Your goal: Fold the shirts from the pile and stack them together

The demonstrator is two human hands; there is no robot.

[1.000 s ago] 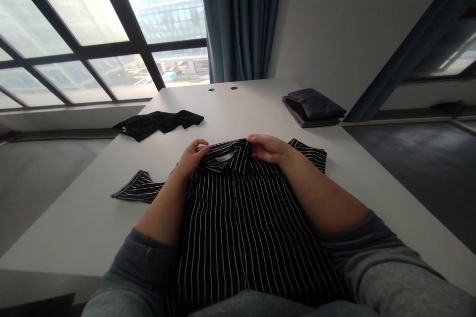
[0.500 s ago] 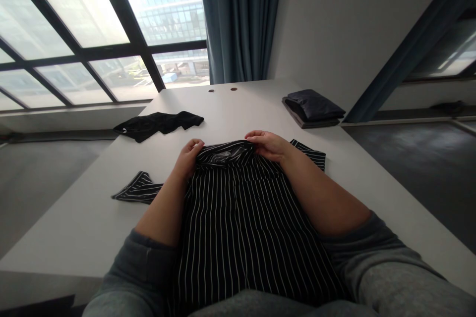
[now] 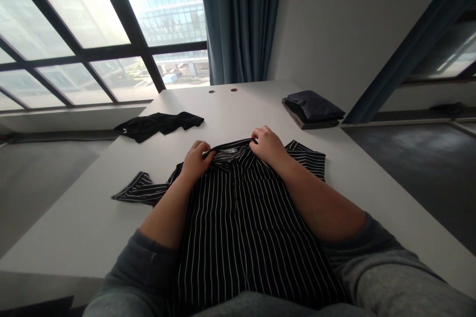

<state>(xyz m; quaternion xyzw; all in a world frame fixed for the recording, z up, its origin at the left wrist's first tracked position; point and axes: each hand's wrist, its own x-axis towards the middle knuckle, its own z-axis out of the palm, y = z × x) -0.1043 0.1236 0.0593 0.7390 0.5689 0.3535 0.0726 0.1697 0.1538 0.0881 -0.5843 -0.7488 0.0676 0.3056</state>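
Observation:
A black shirt with thin white stripes (image 3: 241,228) lies front-up on the white table (image 3: 85,218), its hem hanging toward me. My left hand (image 3: 196,158) is closed on the left side of the collar. My right hand (image 3: 267,146) is closed on the collar's right side. Between the two hands the collar is pulled taut, and a white label shows inside it. One striped sleeve (image 3: 139,190) spreads out to the left and the other (image 3: 310,158) to the right.
A crumpled black garment (image 3: 159,124) lies at the table's far left. A folded stack of dark clothes (image 3: 312,108) sits at the far right. Two cable holes (image 3: 222,90) mark the back edge. Windows and a blue curtain stand beyond.
Both hands have shifted along the collar and pulled it flatter and a little farther from me. The shirt's shoulders have spread wider on the table.

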